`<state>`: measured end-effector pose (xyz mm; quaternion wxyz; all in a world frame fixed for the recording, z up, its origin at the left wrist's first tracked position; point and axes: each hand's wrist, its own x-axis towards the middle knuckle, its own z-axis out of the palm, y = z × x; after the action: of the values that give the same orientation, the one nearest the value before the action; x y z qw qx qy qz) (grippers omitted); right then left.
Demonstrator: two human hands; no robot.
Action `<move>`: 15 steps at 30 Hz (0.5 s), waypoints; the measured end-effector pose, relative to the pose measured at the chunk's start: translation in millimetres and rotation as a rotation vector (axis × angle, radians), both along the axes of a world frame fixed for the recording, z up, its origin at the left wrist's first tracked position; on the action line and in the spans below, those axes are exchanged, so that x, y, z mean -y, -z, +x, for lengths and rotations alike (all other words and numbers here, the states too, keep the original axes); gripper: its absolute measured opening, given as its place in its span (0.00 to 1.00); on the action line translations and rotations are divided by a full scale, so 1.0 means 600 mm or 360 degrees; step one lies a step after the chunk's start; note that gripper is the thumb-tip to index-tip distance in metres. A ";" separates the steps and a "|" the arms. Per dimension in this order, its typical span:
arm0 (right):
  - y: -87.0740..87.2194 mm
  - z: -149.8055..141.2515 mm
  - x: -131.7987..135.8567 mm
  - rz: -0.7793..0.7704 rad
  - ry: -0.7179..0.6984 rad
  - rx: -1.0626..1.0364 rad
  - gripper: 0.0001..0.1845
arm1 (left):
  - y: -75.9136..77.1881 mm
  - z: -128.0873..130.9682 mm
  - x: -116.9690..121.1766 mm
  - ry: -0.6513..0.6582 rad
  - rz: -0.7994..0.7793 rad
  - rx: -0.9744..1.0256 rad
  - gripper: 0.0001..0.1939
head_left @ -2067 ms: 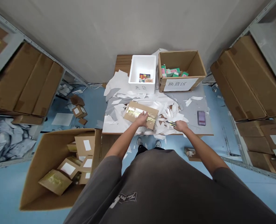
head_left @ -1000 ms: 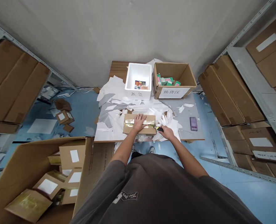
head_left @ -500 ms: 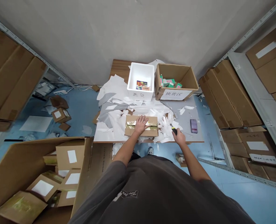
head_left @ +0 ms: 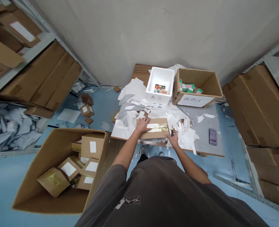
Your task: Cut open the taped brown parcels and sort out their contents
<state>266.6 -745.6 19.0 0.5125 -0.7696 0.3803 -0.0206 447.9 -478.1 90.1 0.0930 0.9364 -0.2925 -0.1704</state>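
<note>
Brown cardboard with shiny gold tape: that's the carton (head_left: 157, 130) at the near edge of the desk (head_left: 202, 130). My left fingers (head_left: 145, 121) spread over its left end; my right fingers (head_left: 169, 136), closed round a cutter (head_left: 172, 131), touch its right end. Farther off, a white foam box (head_left: 166, 101) holds small colourful items (head_left: 160, 87); right of it, an open box (head_left: 207, 81) holds green-and-pink packs (head_left: 189, 90). Near left, a big box (head_left: 43, 157) holds parcels (head_left: 53, 182)

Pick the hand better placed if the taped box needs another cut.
Right, I'd say: the right hand holds the cutter by the taped box's right end, while the left hand lies on its left end, seemingly well placed to steady it.
</note>
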 end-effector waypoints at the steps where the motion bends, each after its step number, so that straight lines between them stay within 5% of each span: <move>1: -0.005 0.029 0.008 -0.0072 -0.0039 -0.0049 0.44 | -0.001 -0.014 -0.019 -0.0092 -0.0003 0.0009 0.48; 5: -0.035 0.183 0.008 -0.0357 -0.0299 -0.0175 0.40 | 0.007 -0.103 -0.060 -0.0536 0.0006 0.0067 0.42; 10: -0.077 0.347 -0.062 -0.0474 -0.0627 -0.0184 0.38 | 0.029 -0.178 -0.012 -0.1246 0.0148 0.0169 0.39; 12: -0.092 0.374 -0.085 -0.0554 -0.0739 -0.0259 0.38 | 0.035 -0.179 0.012 -0.1344 0.0210 0.0066 0.40; 15: -0.104 0.360 -0.093 -0.0603 -0.0755 -0.0366 0.36 | 0.035 -0.160 0.013 -0.1105 0.0240 -0.0096 0.42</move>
<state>482.6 -690.1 81.4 0.3043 -0.9158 0.2350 0.1160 351.9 -486.1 69.0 0.0845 0.9787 0.0594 -0.1774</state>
